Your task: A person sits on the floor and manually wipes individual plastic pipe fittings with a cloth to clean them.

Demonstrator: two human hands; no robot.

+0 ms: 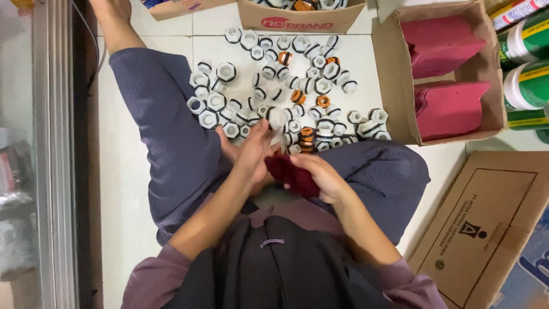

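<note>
Off to the left of both hands runs a metal rail (54,143), and between it and the hands stretches the person's left leg in dark blue trousers (166,131), bent over the white tiled floor (123,189). The left hand (251,151) is raised over the lap with fingers curled; it touches the dark red pouch (291,171), and a white fitting (277,118) shows at its fingertips, though I cannot tell whether it is pinched there or simply lies behind. The right hand (323,174) grips the pouch from the other side, fingers closed around the fabric. Just beyond both hands a heap of white threaded fittings (274,74) spreads over the tiles, a few with orange parts (307,135). Further beyond sits a cardboard box with more fittings (300,17). To the right of the hands an open carton holds stacks of red pouches (449,106); a flattened carton (492,217) lies nearer, right of the right forearm.
</note>
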